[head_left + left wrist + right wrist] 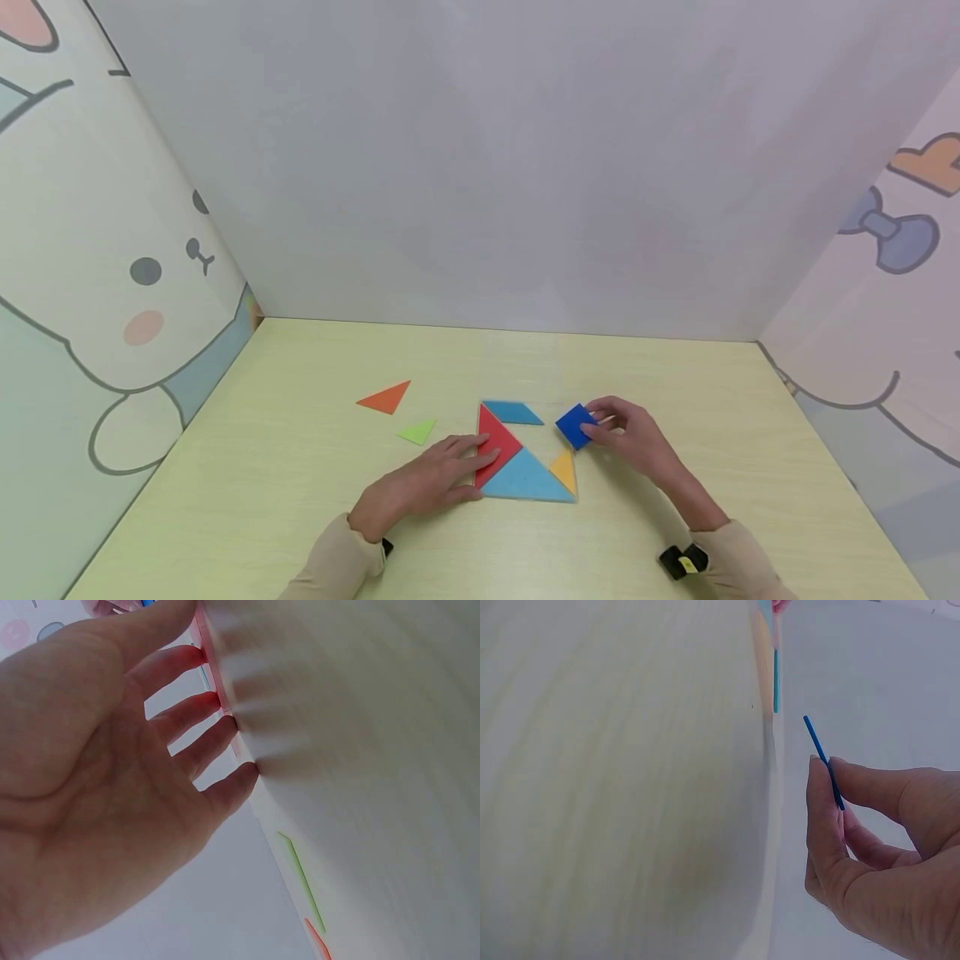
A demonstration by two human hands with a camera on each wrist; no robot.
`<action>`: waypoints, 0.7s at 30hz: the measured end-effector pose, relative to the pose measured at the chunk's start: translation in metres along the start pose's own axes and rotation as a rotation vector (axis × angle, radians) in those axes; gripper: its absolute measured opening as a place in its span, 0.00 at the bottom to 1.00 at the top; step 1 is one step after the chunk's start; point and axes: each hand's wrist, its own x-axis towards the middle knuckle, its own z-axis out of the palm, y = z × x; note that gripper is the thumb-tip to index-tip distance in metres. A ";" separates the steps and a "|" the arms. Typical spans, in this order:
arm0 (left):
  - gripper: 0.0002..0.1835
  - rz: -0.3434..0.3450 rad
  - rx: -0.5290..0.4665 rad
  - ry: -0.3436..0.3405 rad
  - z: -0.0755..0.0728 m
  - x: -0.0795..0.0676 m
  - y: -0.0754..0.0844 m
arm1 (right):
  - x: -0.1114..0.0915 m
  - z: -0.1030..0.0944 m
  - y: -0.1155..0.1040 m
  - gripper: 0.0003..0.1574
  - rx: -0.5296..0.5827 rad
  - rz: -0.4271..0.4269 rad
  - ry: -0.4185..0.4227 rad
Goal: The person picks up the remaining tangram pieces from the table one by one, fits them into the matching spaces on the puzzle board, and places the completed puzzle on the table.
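A dark blue square tile (574,426) is pinched between the thumb and fingers of my right hand (633,435), raised above the table as the right wrist view shows. My left hand (431,481) lies with extended fingers, its fingertips on a red triangle (491,429). Below the red piece is a large light blue triangle (525,479), their edges meeting. A small yellow-orange triangle (566,472) borders the light blue one on the right. At the top, a blue parallelogram (513,412) lies beside the red triangle. These pieces sit within a thin, clear square outline.
On the table (300,467), left of the arrangement, lie an orange triangle (386,398) and a small green triangle (418,432). A pale grey wall (510,167) stands at the back, with cartoon-printed panels (97,250) on both sides.
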 end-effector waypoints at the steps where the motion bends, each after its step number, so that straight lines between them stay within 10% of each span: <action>1: 0.35 0.000 -0.002 -0.001 0.000 0.000 0.000 | 0.000 0.001 -0.001 0.18 0.001 -0.002 -0.002; 21: 0.34 -0.001 -0.007 -0.004 -0.002 0.001 0.003 | 0.005 0.023 -0.015 0.16 0.005 0.044 -0.048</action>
